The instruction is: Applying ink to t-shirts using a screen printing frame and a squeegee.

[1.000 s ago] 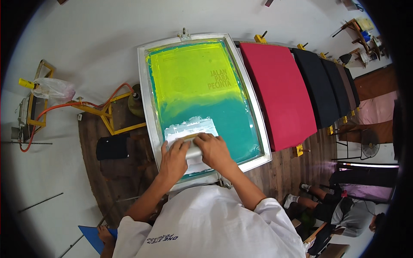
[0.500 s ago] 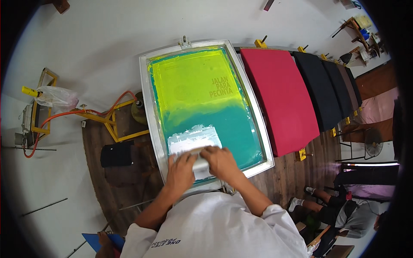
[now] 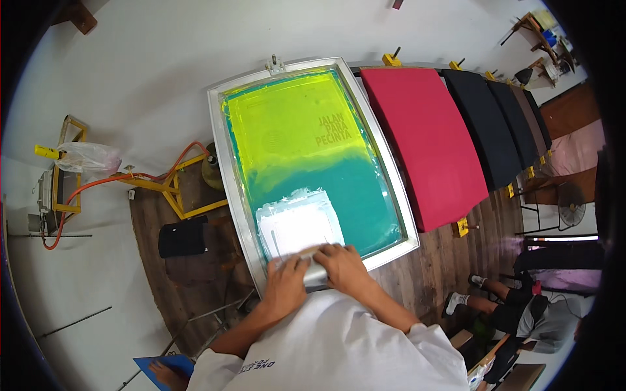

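Both my hands are closed on a squeegee (image 3: 315, 276) at the near end of a screen-printing frame (image 3: 399, 189). My left hand (image 3: 285, 280) grips its left part and my right hand (image 3: 344, 266) its right part, fingers curled over the top edge. The blade's lower edge is hidden. Beyond the squeegee, a rectangular patch of white ink (image 3: 300, 225) lies on the mesh. The mesh (image 3: 345, 186) is teal in the nearer half and yellow-green in the far half, with faint lettering at the far right.
Right of the frame lies a red fabric piece (image 3: 424, 143) on a board, followed by several dark ones (image 3: 482, 124). A yellow stand with an orange hose (image 3: 98, 182) stands left. At lower left another person's hand (image 3: 168, 375) holds a blue sheet (image 3: 149, 366). A person (image 3: 521, 316) sits at right.
My hands have drawn the squeegee toward my body, to the near edge of the frame. More of the white ink patch now shows behind it.
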Demonstrator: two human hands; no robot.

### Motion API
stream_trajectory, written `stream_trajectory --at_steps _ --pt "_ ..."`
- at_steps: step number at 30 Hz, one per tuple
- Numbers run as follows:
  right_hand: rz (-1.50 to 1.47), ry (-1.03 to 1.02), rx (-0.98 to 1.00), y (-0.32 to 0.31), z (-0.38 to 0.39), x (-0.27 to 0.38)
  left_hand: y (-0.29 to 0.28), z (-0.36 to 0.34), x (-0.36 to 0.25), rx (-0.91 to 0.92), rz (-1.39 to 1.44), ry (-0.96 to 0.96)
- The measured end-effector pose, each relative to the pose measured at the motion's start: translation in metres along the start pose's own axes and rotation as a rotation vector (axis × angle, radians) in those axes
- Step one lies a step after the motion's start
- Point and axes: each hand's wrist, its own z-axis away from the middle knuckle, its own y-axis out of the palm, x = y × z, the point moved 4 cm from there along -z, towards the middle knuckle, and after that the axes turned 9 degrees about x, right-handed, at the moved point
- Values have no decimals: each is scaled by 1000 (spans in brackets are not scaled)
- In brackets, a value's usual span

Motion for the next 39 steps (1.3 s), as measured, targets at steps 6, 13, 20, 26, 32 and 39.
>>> stream_trajectory --at_steps 6,13,20,26,32,39 --pt "117 -64 -201 -42 -82 -8 -43 -57 47 -268 -18 -32" --pt "-26 -29 -131 9 -26 -3 15 -8 24 -157 -39 -48" --pt "40 -17 33 -14 -26 3 -19 -9 11 -26 66 -84" --pt "57 -32 -197 -34 -83 -10 -30 -54 51 -279 90 -11" --pt "-9 -68 -151 19 4 7 38 11 18 -123 -81 -8" --pt "63 -11 -16 -32 -42 5 -28 -20 20 -87 16 -61"
